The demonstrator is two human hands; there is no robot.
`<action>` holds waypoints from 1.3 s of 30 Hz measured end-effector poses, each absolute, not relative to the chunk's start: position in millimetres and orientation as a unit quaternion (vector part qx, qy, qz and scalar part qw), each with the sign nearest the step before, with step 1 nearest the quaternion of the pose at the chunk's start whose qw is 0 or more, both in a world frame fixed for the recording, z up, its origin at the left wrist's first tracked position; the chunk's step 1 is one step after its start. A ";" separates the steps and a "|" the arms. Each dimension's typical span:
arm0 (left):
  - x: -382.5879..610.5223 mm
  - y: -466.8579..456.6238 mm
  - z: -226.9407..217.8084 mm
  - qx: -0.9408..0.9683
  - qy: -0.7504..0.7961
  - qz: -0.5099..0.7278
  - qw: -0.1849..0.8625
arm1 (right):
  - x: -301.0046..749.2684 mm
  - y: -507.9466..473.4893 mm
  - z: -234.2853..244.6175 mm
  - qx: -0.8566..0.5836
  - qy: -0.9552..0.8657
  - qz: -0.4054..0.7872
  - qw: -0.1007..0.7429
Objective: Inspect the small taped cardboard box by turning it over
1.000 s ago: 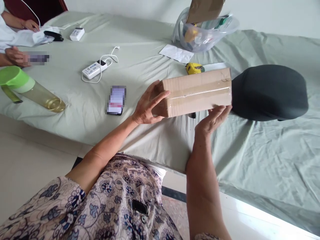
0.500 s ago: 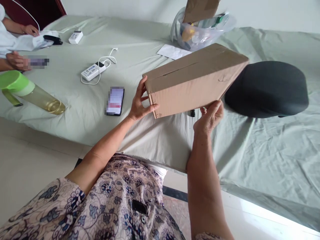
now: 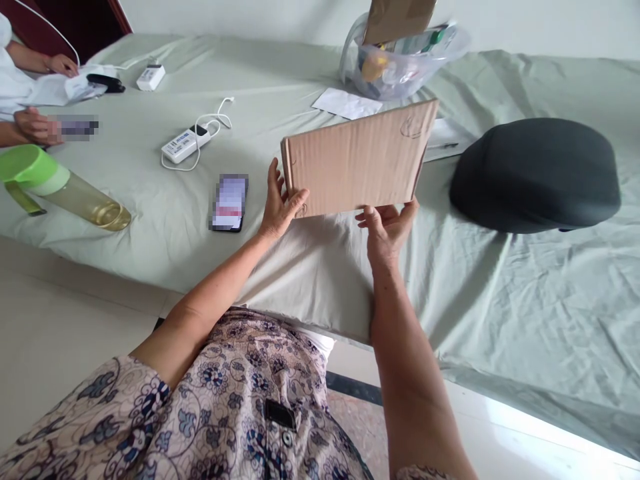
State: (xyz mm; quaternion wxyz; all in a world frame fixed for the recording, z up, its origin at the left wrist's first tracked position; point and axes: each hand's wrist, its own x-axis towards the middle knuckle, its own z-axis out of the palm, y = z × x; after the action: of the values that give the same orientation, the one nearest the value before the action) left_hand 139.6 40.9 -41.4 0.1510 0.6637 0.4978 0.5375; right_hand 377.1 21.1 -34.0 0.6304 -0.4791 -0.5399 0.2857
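Box (image 3: 357,160) in the grip of left hand (image 3: 279,212) and right hand (image 3: 389,233), clear basin (image 3: 425,75) of mixed items (image 3: 374,67) beyond

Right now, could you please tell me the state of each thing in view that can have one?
Cardboard box: held tilted; whether sealed, can't tell.
Left hand: gripping the box.
Right hand: supporting the box's lower edge.
Phone: face up, screen lit.
Bottle: lid on.
Clear basket: uncovered, holding items.
White device: cable across it.
Paper: flat.
Dark rounded object: resting on cloth.
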 end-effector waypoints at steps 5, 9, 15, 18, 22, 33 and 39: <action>141.1 34.8 -36.0 0.645 0.479 0.543 0.244 | 373.4 20.5 -39.1 -0.506 -0.514 0.246 0.648; 143.3 29.9 -29.8 0.608 0.461 0.573 0.300 | 378.9 18.6 -39.9 -0.553 -0.523 0.152 0.630; 139.8 30.9 -27.8 0.608 0.487 0.560 0.282 | 384.6 20.2 -45.8 -0.597 -0.551 0.033 0.582; 138.8 33.1 -31.7 0.627 0.496 0.550 0.241 | 384.2 21.6 -50.1 -0.580 -0.568 0.039 0.583; 143.9 28.3 -35.9 0.642 0.516 0.534 0.190 | 378.7 18.2 -46.4 -0.535 -0.629 -0.026 0.563; 162.2 10.1 -36.6 0.661 0.523 0.513 0.161 | 356.8 2.0 -30.9 -0.555 -0.663 -0.063 0.498; 157.8 18.4 -40.9 0.647 0.527 0.521 0.180 | 384.6 15.9 -35.0 -0.518 -0.656 -0.018 0.549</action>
State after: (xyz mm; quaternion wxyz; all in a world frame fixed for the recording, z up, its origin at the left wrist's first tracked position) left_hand 157.8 18.4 -40.9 0.1803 0.6466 0.5271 0.5211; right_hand 384.6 15.9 -35.0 0.5486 -0.5181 -0.6559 -0.0185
